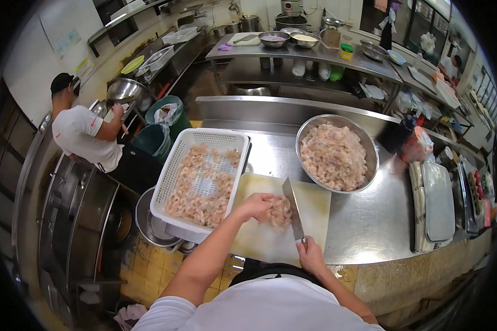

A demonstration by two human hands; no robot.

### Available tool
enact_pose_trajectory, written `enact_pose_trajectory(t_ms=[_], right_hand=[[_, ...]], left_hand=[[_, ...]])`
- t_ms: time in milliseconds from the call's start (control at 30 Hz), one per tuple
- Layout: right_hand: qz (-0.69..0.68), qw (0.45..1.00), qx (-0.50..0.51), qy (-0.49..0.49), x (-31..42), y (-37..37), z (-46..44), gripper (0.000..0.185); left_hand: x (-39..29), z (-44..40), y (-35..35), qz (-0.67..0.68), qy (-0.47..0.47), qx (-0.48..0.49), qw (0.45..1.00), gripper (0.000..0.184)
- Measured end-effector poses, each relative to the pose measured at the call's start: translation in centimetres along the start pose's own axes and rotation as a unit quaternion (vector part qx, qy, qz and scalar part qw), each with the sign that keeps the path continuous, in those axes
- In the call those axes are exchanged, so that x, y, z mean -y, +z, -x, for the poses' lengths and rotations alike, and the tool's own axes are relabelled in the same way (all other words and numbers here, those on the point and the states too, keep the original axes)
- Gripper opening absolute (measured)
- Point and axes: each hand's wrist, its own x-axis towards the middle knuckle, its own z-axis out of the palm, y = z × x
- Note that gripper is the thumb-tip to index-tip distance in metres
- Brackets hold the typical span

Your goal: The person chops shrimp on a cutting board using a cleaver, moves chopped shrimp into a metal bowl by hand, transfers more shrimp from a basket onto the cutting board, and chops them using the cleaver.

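Note:
My right hand (310, 254) is wrapped round the handle of a broad cleaver (294, 211), its blade upright over the cutting board (320, 212). Left of the blade lies a small pile of peeled shrimp (279, 214). My left hand (255, 207) rests at the pile's left side, fingers bent together; whether they pinch a shrimp is hard to see. A white perforated basket (236, 142) of shrimp stands left of the board. Behind the board on the right, a steel bowl (374, 172) is heaped with shrimp pieces.
At the left a person in a white shirt (83, 129) stands by the sinks. Green bins (152, 140) are behind the basket. Stacked trays (439, 204) lie at the table's right. A back counter (237, 53) holds bowls. Another person (450, 67) is far right.

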Motion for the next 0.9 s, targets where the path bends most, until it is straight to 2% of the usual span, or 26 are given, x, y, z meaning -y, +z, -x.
enact_pose_trajectory(t_ms=[100,167,233,333,433,533,567,667,733,767,867,900], right_hand=[[0.035,0.999,-0.005,-0.001,0.3,0.1,0.4,0.038],[0.036,0.999,-0.010,-0.001,-0.1,0.2,0.5,0.038],[0.030,0.999,-0.020,-0.008,-0.3,0.5,0.6,0.038],[0.038,0.999,-0.017,0.005,0.3,0.4,0.8,0.038],[0.048,0.999,-0.008,0.016,2.0,0.2,1.1,0.039],[0.063,0.998,-0.011,0.009,1.8,1.0,1.1,0.041],[0.070,0.997,-0.015,0.007,1.3,1.3,1.1,0.041],[0.069,0.997,-0.024,0.005,0.7,1.7,1.1,0.041],[0.066,0.997,-0.028,0.001,0.9,1.6,1.2,0.042],[0.065,0.997,-0.030,0.000,1.0,1.6,1.2,0.042],[0.061,0.997,-0.039,0.001,0.6,1.6,1.3,0.042],[0.056,0.998,-0.040,0.003,0.5,1.6,1.2,0.042]], left_hand=[[-1.5,4.0,-4.7,-0.147,0.083,-0.143,0.975,0.044],[2.2,3.5,-10.2,-0.143,0.086,-0.216,0.962,0.040],[5.5,4.7,-15.5,-0.210,-0.045,-0.226,0.950,0.053],[18.3,1.3,-19.8,-0.266,-0.057,-0.173,0.947,0.070],[10.3,5.5,-15.1,-0.183,-0.109,-0.117,0.970,0.081],[10.9,2.6,-14.0,-0.178,-0.082,-0.070,0.978,0.085],[14.8,-0.7,-13.8,-0.164,-0.028,-0.141,0.976,0.072],[10.4,2.5,-13.3,-0.039,-0.081,-0.063,0.994,0.050],[11.8,1.8,-13.8,0.118,-0.079,-0.028,0.989,0.039],[12.6,1.3,-14.2,0.195,-0.078,-0.009,0.978,0.033],[11.0,2.3,-14.8,0.350,-0.163,-0.038,0.922,0.027],[10.9,2.2,-15.1,0.382,-0.136,-0.035,0.913,0.026]])
